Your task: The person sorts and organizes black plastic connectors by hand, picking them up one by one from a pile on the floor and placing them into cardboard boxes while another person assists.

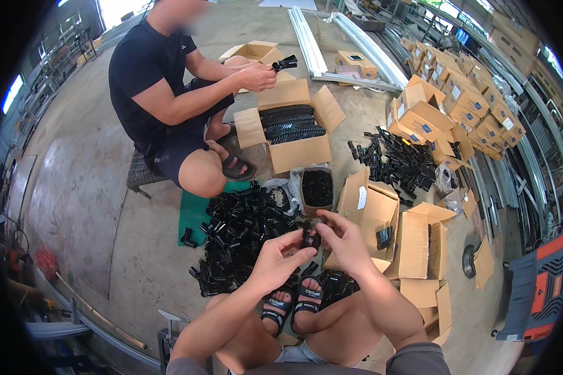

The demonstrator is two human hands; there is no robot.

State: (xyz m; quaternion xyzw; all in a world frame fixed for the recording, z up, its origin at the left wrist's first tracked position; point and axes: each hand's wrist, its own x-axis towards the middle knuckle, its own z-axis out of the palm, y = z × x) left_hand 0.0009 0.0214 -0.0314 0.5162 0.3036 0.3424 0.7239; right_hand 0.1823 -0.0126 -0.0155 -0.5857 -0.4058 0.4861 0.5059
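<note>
Left hand [284, 257] is pinching a black fitting [311, 239] between thumb and fingers, while the right hand [345, 242] is gripping its far end with the fingertips; the join between them is too dark to read. The fitting is hanging above the floor, near the close edge of a small carton [309, 211] that is holding small dark parts.

This piece is seemingly not finished yet. Plenty is apparently remaining: a heap of black fittings [234, 250] is covering much of the green mat [190, 209], with one stray fitting [188, 237] lying by its lower-left corner. Beyond, a large carton [301, 156] is holding neat rows of black pieces, and a co-worker [147, 84] is handling another piece [286, 64]. Whether the floor pile [397, 165] is done work, nothing is showing.
</note>
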